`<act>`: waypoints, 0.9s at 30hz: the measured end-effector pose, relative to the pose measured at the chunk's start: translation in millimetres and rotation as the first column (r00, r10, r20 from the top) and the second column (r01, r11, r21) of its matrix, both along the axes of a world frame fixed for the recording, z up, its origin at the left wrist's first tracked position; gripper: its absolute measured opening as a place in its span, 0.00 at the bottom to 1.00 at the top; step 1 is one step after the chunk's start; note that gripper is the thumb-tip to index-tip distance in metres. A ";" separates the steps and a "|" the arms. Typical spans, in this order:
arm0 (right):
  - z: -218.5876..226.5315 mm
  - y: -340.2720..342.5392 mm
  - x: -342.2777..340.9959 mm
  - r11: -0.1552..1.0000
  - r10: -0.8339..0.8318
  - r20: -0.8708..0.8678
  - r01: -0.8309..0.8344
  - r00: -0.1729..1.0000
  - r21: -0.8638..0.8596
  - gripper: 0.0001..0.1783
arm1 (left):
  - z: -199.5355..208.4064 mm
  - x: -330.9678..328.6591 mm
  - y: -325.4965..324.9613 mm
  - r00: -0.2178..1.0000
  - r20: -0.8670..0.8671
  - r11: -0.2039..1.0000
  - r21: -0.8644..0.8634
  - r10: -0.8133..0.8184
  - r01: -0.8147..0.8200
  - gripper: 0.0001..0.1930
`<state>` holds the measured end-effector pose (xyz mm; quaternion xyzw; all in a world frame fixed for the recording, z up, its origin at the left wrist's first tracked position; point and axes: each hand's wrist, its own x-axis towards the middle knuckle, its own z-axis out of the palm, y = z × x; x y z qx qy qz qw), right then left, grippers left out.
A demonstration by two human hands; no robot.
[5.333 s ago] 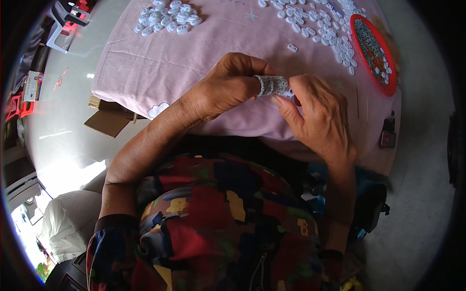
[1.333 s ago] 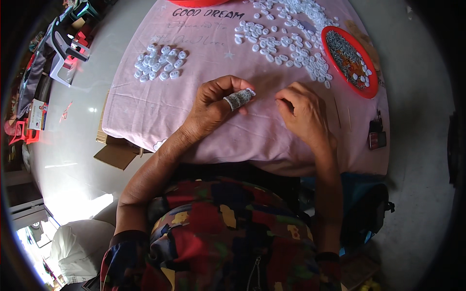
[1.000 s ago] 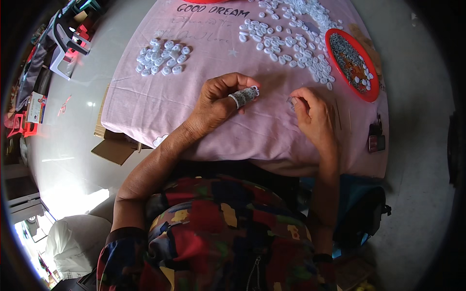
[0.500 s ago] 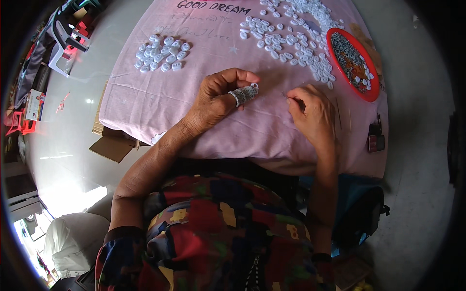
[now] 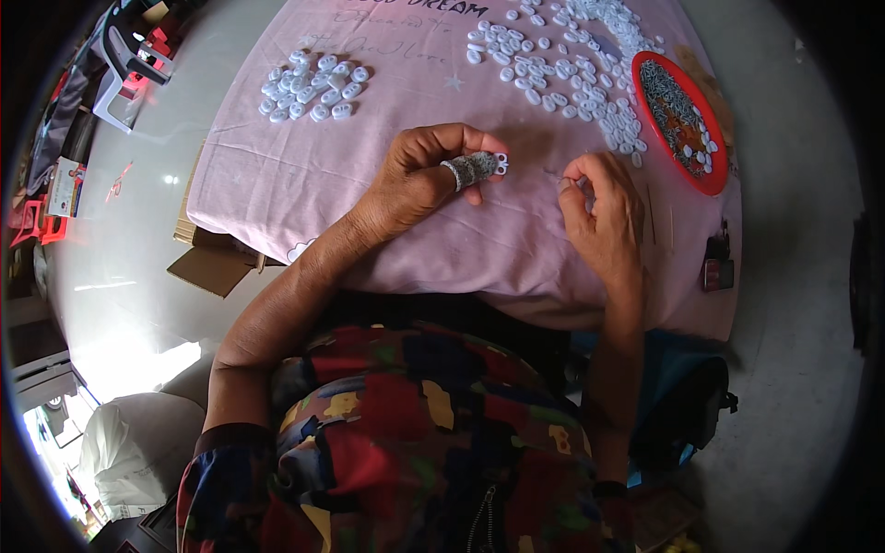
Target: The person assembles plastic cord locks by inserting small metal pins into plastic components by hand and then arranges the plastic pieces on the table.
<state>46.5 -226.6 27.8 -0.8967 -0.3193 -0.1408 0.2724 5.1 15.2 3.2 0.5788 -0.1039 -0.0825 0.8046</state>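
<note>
My left hand (image 5: 419, 177) is closed over the pink cloth, pinching a small white plastic piece (image 5: 501, 164) with dark holes between thumb and index finger. A grey knitted sleeve (image 5: 472, 170) covers that thumb. To the right, my right hand (image 5: 604, 214) hovers apart from the left, its thumb and index finger pinched together. Whatever lies between those fingertips is too small to make out. Nearest to the right hand, beyond it, are loose white plastic pieces (image 5: 590, 101) spread over the cloth. A separate heap of white pieces (image 5: 312, 86) lies at the far left.
A red oval tray (image 5: 639, 78) at the right holds many small grey metal parts and some white pieces. Two thin rods (image 5: 651, 214) lie beside my right hand, with a small dark object (image 5: 717, 274) farther right. A cardboard box (image 5: 214, 267) stands under the table's left edge.
My left hand has turned slightly, so the white piece now shows its holes. The right hand has shifted a little right, away from the left. The whole view has also shifted slightly.
</note>
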 end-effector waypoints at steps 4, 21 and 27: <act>-3.3 -4.0 -1.2 0.997 -0.002 -0.058 0.007 0.998 0.082 0.04 | -1.1 2.1 -0.1 0.999 0.035 0.999 0.004 -0.040 0.040 0.12; -3.3 -0.9 -6.8 0.966 -0.011 -0.214 0.065 0.977 0.250 0.02 | 7.1 -4.5 -1.0 0.995 -0.066 0.985 -0.163 -0.076 0.064 0.12; -12.1 -3.0 -5.0 0.955 -0.019 -0.218 0.082 0.976 0.284 0.05 | 3.3 -3.1 -0.8 0.995 -0.042 0.985 -0.148 -0.096 0.088 0.11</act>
